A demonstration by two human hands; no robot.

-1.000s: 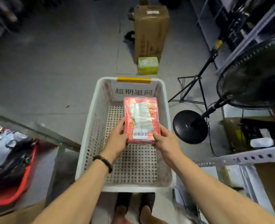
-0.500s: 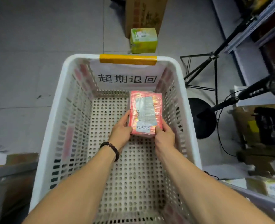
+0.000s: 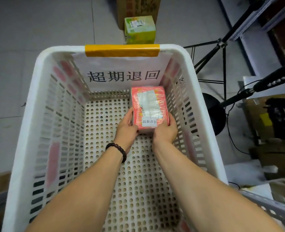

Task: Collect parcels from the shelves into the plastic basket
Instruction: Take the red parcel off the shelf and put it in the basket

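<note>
Now | left hand (image 3: 126, 129), right hand (image 3: 165, 131) clasp parcel (image 3: 149, 106) between them | inside basket (image 3: 37, 77)

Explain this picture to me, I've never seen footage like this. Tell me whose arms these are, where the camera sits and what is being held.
No machine here: a person wears a wide-angle camera on the head, so you look down along their two bare arms. The left hand, with a bead bracelet at the wrist, and the right hand grip the near end of a red parcel with white labels. They hold it low in the far right corner of a white plastic basket, which has a paper sign on its far wall. Whether the parcel touches the bottom I cannot tell. Beyond the basket a green box stands on the floor.
</note>
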